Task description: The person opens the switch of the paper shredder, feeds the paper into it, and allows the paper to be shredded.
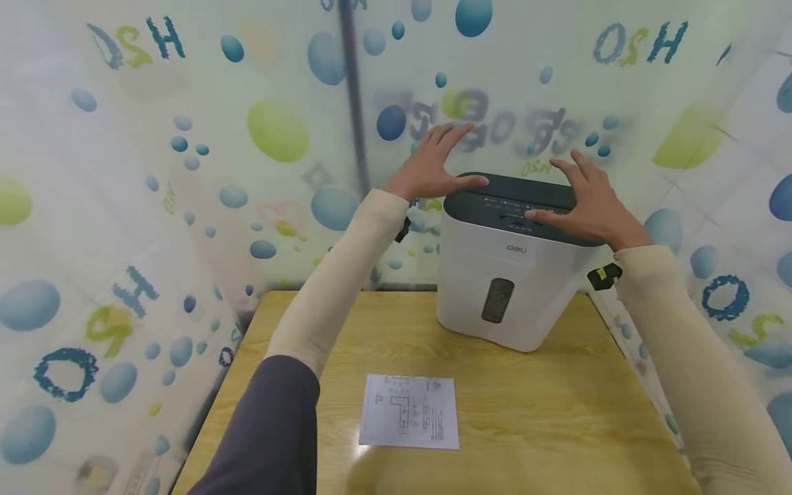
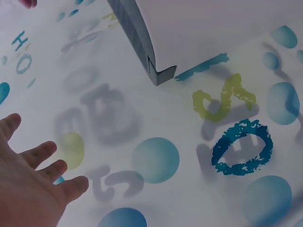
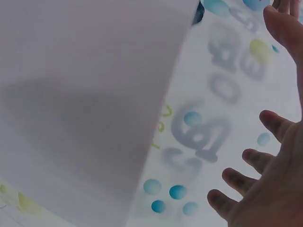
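Note:
A white paper shredder (image 1: 489, 275) with a dark top panel (image 1: 507, 206) and "deli" on its front stands toward the back right of the table. My left hand (image 1: 433, 170) is spread at the top left of the shredder, thumb pointing inward. Over the top right side is my right hand (image 1: 597, 203), its fingers also spread. Both hands hold nothing. In the left wrist view, the left fingers (image 2: 40, 153) are apart from the white casing (image 2: 213, 28). The right wrist view has the right hand (image 3: 270, 179) beside the casing (image 3: 90, 94), with a gap between them.
A printed sheet (image 1: 408, 412) with a diagram lies on the wooden table (image 1: 526, 426), in front of the shredder. Patterned curtains (image 1: 185, 137) with bubbles and letters surround the table at the back and sides.

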`<state>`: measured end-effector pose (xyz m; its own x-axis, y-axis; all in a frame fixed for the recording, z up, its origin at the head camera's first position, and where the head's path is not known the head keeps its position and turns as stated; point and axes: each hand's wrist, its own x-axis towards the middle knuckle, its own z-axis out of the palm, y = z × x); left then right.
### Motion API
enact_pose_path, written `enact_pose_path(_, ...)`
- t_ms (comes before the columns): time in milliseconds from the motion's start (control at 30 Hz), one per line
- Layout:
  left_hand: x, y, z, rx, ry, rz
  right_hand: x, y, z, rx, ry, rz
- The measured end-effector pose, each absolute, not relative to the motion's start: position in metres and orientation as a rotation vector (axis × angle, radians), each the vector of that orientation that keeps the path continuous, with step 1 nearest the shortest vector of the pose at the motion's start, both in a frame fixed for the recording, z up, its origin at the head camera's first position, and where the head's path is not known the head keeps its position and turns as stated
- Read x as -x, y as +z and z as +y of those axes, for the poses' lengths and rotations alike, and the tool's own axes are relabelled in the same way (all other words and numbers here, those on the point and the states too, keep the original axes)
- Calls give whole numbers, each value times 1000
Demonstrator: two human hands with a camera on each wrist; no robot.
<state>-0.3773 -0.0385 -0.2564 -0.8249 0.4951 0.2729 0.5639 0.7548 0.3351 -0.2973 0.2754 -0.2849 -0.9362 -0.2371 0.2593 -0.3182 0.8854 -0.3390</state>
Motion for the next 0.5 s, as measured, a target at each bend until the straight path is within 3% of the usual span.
enact_pose_path(500, 334, -323, -93, 793, -610, -2572, 261, -338, 232, -672, 525, -2566)
